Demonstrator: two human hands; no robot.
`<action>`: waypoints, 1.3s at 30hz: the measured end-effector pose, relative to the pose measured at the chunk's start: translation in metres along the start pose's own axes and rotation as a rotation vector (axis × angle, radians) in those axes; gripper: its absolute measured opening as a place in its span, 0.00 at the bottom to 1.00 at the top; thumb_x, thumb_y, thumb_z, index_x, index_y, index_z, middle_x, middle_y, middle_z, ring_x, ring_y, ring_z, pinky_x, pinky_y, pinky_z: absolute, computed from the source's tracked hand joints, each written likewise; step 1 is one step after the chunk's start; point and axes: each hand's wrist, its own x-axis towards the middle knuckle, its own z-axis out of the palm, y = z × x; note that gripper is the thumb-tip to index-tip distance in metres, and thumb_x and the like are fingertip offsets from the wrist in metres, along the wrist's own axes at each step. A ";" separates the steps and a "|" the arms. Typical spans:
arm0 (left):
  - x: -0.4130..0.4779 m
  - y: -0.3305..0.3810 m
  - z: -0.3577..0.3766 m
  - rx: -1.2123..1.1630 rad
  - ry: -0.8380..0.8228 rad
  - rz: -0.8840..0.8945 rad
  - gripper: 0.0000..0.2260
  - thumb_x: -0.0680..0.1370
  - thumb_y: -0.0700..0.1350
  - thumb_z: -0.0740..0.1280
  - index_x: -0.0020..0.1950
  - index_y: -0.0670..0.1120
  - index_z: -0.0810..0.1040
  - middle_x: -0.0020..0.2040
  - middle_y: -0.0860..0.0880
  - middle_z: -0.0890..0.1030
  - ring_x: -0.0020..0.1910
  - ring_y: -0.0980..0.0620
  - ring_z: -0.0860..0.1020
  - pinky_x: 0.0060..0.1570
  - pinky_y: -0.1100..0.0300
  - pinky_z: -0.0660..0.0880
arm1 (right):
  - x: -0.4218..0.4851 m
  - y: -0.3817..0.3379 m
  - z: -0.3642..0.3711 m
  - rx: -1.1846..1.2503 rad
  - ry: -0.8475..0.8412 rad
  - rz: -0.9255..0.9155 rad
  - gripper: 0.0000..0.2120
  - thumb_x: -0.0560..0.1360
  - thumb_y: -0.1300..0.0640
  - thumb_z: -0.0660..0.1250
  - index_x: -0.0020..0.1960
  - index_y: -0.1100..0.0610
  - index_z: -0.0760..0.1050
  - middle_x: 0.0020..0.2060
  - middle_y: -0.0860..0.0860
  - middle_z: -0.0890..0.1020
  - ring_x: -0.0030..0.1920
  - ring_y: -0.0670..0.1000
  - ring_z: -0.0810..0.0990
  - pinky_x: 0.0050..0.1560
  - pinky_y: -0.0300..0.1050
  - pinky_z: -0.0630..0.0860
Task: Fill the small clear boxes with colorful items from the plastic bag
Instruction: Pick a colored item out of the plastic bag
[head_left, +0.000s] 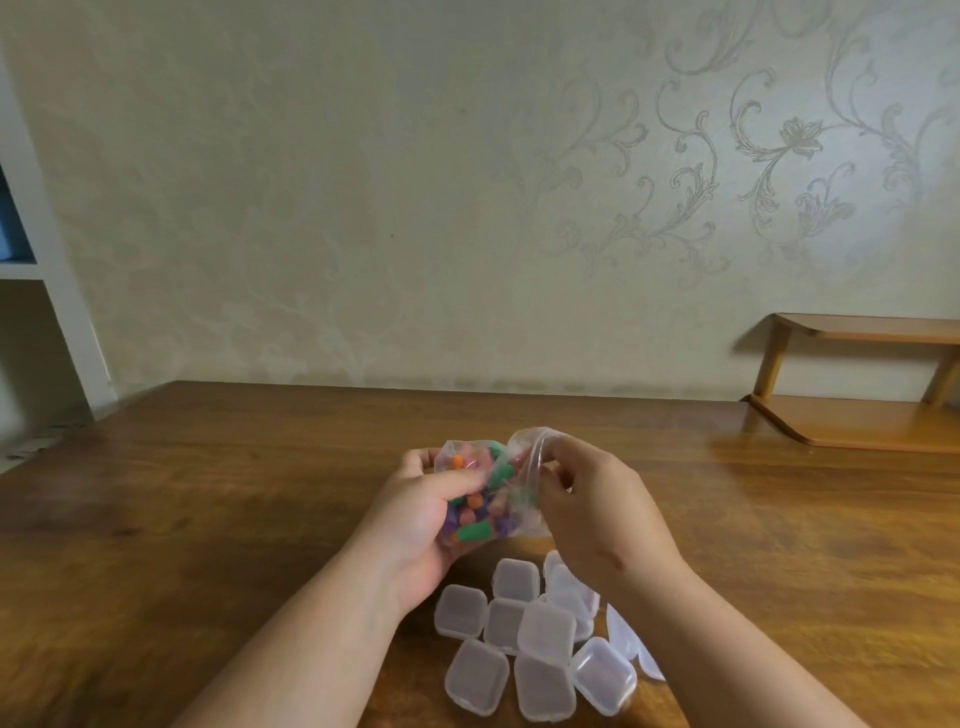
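A clear plastic bag (493, 493) full of small green, orange and purple items is held above the wooden table (234, 519). My left hand (431, 514) grips the bag's body from the left, thumb across its front. My right hand (587, 499) pinches the bag's upper right edge by the opening. Several small clear boxes (530, 644), lids closed, lie in a loose pile on the table just below my hands, between my forearms. My right forearm hides part of the pile.
A low wooden shelf (857, 415) stands on the table at the back right against the patterned wall. A white shelving unit (47, 291) stands at the far left beyond the table's edge.
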 end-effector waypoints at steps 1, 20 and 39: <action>0.000 0.000 0.000 0.001 0.003 -0.001 0.19 0.76 0.36 0.71 0.64 0.50 0.72 0.56 0.43 0.81 0.52 0.43 0.83 0.49 0.46 0.83 | -0.001 -0.002 0.001 -0.010 -0.009 -0.002 0.09 0.81 0.54 0.58 0.45 0.49 0.75 0.41 0.46 0.80 0.41 0.48 0.80 0.41 0.53 0.82; -0.002 -0.003 0.002 0.079 0.011 0.022 0.24 0.75 0.35 0.70 0.68 0.50 0.70 0.58 0.42 0.80 0.54 0.42 0.82 0.55 0.42 0.80 | 0.004 0.000 0.006 0.013 -0.105 0.030 0.15 0.80 0.59 0.62 0.35 0.50 0.69 0.31 0.45 0.73 0.32 0.47 0.74 0.41 0.46 0.78; 0.002 -0.005 0.000 0.117 -0.012 0.033 0.22 0.76 0.34 0.68 0.66 0.52 0.71 0.59 0.43 0.80 0.54 0.43 0.82 0.50 0.48 0.82 | 0.004 0.006 0.009 0.139 -0.070 0.023 0.10 0.78 0.58 0.65 0.42 0.45 0.72 0.36 0.41 0.78 0.36 0.44 0.79 0.33 0.36 0.79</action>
